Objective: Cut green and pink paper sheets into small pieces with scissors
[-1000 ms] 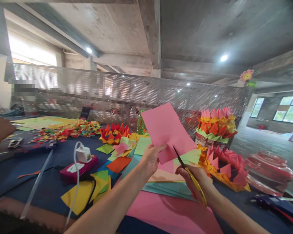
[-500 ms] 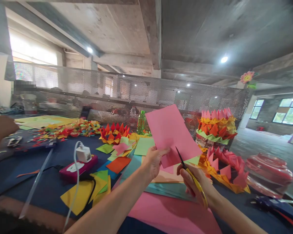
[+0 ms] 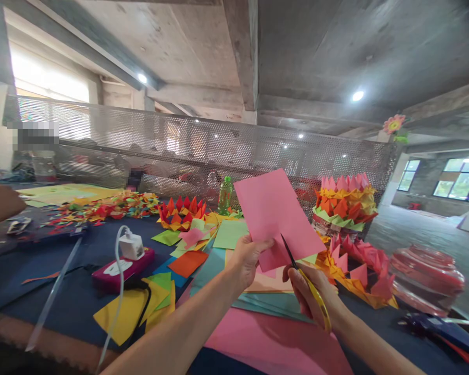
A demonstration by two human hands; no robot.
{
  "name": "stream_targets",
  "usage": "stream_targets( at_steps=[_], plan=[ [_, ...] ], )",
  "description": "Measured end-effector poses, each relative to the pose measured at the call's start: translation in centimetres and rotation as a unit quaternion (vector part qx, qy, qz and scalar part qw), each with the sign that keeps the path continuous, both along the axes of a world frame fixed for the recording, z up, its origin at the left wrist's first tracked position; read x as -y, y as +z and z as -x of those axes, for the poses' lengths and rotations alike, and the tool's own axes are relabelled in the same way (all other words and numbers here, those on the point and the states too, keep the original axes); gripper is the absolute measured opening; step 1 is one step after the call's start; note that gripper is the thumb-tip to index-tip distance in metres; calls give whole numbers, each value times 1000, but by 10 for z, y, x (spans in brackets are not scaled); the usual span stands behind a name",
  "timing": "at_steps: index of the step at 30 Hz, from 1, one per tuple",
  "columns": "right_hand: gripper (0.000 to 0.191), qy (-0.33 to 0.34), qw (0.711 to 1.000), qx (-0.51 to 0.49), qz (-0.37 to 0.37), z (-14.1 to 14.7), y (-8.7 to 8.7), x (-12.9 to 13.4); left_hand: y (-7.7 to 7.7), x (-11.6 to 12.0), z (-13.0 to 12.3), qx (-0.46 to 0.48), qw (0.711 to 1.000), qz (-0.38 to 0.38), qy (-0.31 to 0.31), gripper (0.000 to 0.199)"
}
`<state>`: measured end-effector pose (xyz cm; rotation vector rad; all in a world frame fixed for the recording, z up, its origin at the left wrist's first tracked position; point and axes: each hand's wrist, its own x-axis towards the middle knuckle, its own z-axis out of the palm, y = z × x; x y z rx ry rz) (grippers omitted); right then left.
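A sheet of pink paper is pinched at its lower left by my left hand, thumb on top, and held up above the table. My right hand grips yellow-handled scissors. Their dark blade lies across the near part of the sheet; whether the other blade is behind the paper I cannot tell. Below my hands, blue-green sheets and a large pink sheet lie stacked.
At right stand folded paper petal rings, a tiered petal piece, a clear jar and a glue gun. Leftward are a power strip with cables, paper scraps, a green bottle and another person's hand.
The pink paper has shifted very slightly to the right, while the view has moved a little. My grip on the paper and scissors looks the same.
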<state>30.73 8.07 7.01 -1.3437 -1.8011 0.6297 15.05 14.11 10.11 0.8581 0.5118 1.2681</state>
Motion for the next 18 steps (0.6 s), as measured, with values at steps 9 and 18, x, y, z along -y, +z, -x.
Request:
stream_targets(
  at_steps=[9, 18],
  plan=[
    [51, -4, 999, -38, 28, 4, -2, 2, -2, -1, 0, 4, 1000, -8, -5, 33],
    [54, -9, 1000, -7, 10, 0, -8, -2, 0, 0, 1, 1, 1000, -6, -8, 34]
  ],
)
